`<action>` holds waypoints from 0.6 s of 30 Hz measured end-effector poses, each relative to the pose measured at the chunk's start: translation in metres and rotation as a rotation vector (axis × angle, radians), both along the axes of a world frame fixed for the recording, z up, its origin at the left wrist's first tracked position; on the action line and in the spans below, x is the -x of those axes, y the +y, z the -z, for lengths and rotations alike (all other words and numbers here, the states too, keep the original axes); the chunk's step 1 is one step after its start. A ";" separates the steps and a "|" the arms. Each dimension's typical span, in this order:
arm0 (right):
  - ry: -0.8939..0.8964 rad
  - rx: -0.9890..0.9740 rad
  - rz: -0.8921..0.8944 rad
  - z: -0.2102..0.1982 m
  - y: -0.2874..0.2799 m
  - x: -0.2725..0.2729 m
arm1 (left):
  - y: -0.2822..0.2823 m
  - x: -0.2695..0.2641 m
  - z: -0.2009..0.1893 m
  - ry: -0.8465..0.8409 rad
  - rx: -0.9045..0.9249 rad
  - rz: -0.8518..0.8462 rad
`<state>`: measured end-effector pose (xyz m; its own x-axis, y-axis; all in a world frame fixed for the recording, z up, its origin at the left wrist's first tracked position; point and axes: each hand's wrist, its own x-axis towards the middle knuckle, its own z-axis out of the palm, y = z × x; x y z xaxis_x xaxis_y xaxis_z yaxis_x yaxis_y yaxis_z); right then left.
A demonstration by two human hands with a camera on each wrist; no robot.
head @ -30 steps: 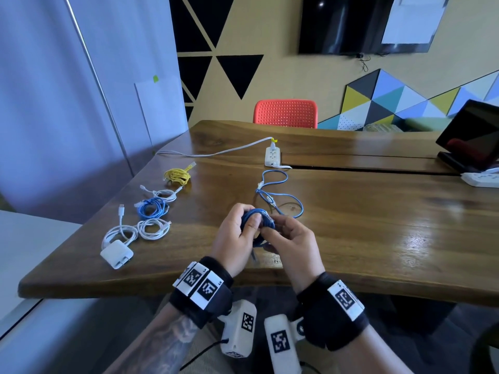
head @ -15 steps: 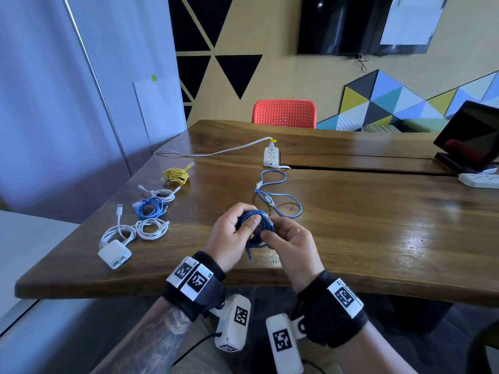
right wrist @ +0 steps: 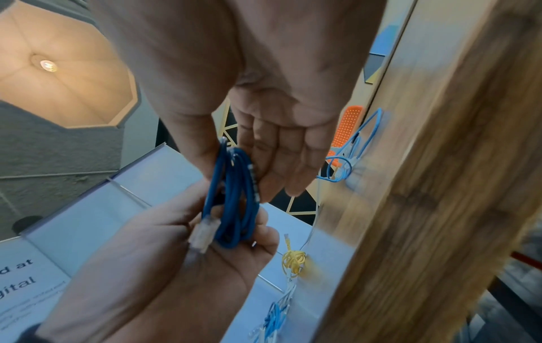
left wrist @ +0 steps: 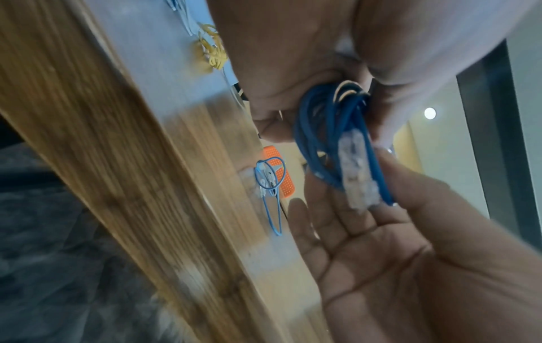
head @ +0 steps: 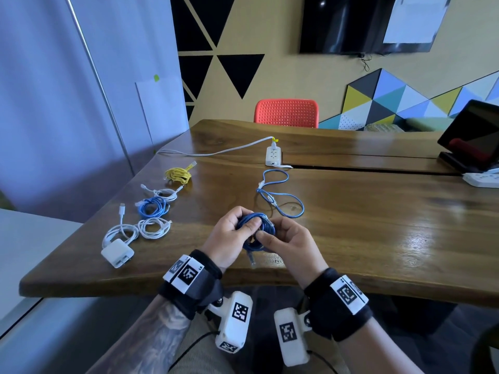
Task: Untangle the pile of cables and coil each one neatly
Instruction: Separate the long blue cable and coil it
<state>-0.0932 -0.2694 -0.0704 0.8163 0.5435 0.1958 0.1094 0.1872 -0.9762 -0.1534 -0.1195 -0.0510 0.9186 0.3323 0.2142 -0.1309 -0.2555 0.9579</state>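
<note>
Both hands hold a small coil of dark blue network cable just above the table's near edge. My left hand grips its left side, thumb on top. My right hand pinches the right side, where a clear plug lies against the loops. The other plug end hangs below the coil. In the right wrist view the coil sits between the right fingers above and the left palm below. A loose light blue cable lies uncoiled behind the hands.
Along the wooden table to the left lie coiled cables: yellow, white, blue, white, and a white charger. A power strip sits at mid table, a tablet stand at far right, a red chair behind.
The hands have stayed together on the dark blue coil and drifted slightly toward the table's near edge. The right thumb has shifted across the loops. Nothing on the table moved.
</note>
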 end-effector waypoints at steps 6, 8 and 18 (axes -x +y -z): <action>-0.022 0.057 0.039 0.000 0.002 -0.001 | -0.004 0.002 0.000 0.039 0.090 0.007; 0.020 0.026 -0.018 -0.002 -0.001 0.000 | -0.003 0.002 -0.001 0.060 0.227 0.039; 0.038 -0.034 0.116 0.012 0.007 0.004 | -0.006 0.000 0.005 0.094 0.552 -0.013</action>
<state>-0.0977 -0.2625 -0.0821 0.8802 0.4388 0.1808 0.0957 0.2090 -0.9732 -0.1531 -0.1252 -0.0560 0.9206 0.3829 -0.0775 -0.0386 0.2866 0.9573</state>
